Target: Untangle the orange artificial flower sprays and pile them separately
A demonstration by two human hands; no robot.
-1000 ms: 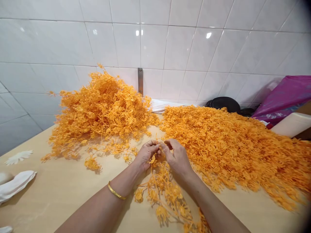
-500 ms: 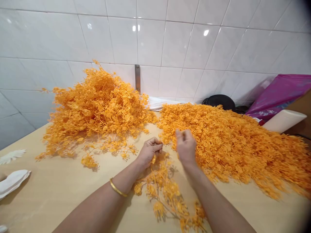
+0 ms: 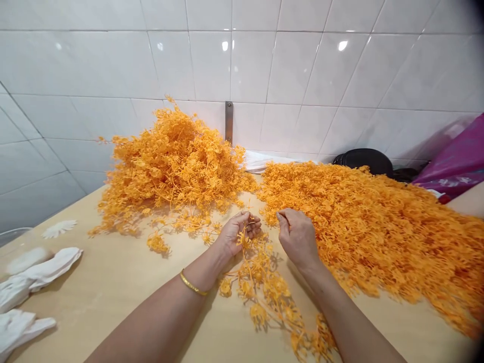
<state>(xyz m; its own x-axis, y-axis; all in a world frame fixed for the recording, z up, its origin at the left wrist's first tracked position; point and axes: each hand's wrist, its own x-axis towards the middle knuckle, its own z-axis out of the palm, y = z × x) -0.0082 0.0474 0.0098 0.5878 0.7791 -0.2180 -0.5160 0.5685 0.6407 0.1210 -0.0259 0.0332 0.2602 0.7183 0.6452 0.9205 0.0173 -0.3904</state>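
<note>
My left hand [image 3: 240, 231], with a gold bangle on its wrist, is curled round the upper stem of an orange artificial flower sprig [image 3: 278, 287]. The sprig's branches trail down over the table between my forearms. Its thin tip pokes up past the thumb. To the right, a short gap away, my right hand [image 3: 298, 236] is closed, thumb against the bent forefinger. What it pinches, if anything, is hidden. It is beside the near left edge of a wide heap of small orange flower pieces [image 3: 363, 222].
A tall bushy pile of orange sprigs [image 3: 174, 161] stands at the back left, with a loose orange cluster [image 3: 158, 243] before it. White gloves [image 3: 49, 272] and a white petal-shaped piece [image 3: 59, 228] lie at the left. A black round object [image 3: 368, 161] and purple bag [image 3: 454, 151] sit against the tiled wall.
The view has swung left, showing more of the white gloves. My left fingers have loosened and turned more palm-up around the stem. My right hand stays closed and has rolled, showing more of its back.
</note>
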